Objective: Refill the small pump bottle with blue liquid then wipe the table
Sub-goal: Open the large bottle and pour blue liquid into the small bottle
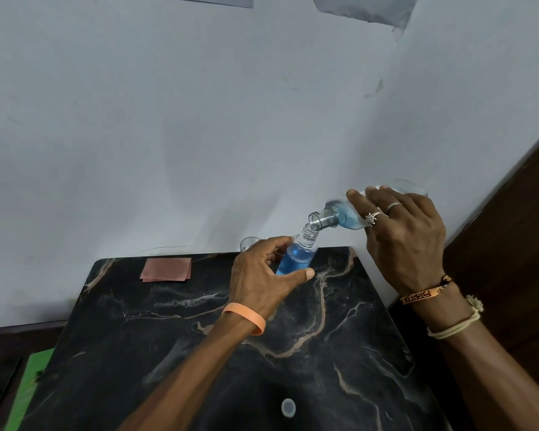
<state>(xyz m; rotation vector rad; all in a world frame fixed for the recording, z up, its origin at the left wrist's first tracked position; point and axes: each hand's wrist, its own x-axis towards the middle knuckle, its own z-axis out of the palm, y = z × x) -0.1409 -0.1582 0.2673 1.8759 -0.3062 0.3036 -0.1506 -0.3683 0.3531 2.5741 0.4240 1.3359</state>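
The left hand (262, 272) is gripping the small bottle (297, 256), tilted above the tabletop (199, 321). The right hand (402, 234) is clasping a larger bottle (343, 216) tipped neck-down, mouths seemingly touching. A pink cloth (166, 269) is lying folded near the wall.

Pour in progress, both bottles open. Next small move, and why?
Probably tip the large clear bottle in the right hand slightly further: its mouth sits just above the neck of the small clear bottle held by the left hand, blue liquid remains in it, and the small one looks only partly filled.
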